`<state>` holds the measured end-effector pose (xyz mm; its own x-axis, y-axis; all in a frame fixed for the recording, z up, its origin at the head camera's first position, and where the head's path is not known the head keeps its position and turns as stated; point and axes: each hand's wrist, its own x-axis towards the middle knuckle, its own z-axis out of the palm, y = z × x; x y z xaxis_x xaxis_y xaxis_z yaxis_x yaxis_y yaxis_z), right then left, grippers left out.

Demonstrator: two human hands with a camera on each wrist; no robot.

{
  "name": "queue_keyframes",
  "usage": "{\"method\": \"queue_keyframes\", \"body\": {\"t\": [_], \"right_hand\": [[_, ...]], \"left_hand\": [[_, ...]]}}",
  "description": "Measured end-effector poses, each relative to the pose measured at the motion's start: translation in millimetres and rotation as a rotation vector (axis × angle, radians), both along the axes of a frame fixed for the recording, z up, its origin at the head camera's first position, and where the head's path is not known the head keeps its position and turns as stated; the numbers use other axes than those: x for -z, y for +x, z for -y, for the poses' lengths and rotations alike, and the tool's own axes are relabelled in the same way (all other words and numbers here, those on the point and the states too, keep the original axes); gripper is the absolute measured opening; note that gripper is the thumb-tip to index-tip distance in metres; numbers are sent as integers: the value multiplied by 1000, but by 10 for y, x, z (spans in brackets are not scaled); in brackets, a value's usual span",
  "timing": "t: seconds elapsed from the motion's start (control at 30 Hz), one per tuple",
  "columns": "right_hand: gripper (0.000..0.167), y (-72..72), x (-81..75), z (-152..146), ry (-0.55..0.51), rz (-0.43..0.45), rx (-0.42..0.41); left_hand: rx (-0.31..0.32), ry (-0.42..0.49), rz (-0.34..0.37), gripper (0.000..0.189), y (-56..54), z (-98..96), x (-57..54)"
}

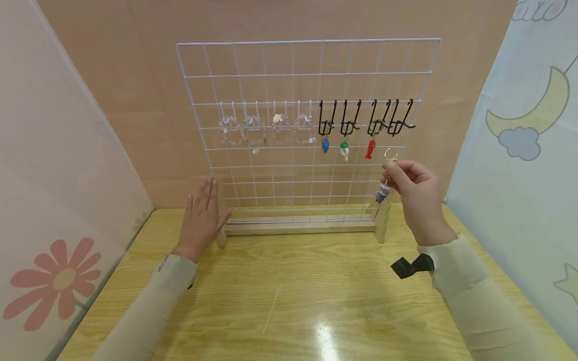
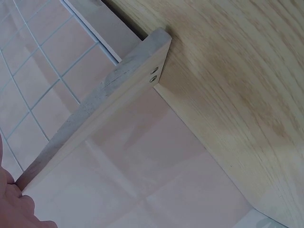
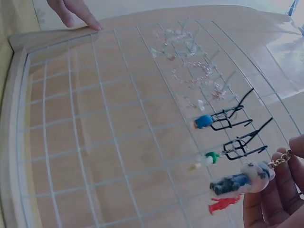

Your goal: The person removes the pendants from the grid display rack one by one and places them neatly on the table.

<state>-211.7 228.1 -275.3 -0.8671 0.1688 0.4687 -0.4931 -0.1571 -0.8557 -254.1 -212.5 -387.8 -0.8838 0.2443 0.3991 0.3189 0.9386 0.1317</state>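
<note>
- Right hand (image 1: 419,195) pinches a purple-grey keychain (image 1: 383,192) before the grid's (image 1: 291,166) lower right.
- Left hand (image 1: 199,215), fingers extended, at the grid's left post (image 1: 222,236).
- Left cuff (image 1: 179,271): small dark lettering, illegible.

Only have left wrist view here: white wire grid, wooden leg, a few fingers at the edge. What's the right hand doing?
Observer: The right hand pinches a gold-ringed keychain with a purplish charm.
Operator: Don't see it here. Anything already hung on the right side?
Observer: Yes, in the head view three small charms hang from black wire hooks: a blue charm, a green-and-white charm and a red charm.
Operator: Any black hook bare?
Observer: The rightmost hook; nothing visible hangs from it.
</note>
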Motion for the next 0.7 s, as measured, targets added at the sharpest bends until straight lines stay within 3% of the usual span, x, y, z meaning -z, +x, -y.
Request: {"method": "queue_keyframes", "body": {"t": [0.2, 0.37, 0.7], "right_hand": [[10, 97, 312, 48, 64, 93, -49], [16, 131, 626, 13, 113, 231, -104], [23, 107, 1297, -181, 311, 509, -71]], "left_hand": [[6, 16, 8, 84, 3, 8, -4], [1, 15, 4, 84, -2, 14, 0], [0, 22, 7, 85, -16, 14, 7]]}}
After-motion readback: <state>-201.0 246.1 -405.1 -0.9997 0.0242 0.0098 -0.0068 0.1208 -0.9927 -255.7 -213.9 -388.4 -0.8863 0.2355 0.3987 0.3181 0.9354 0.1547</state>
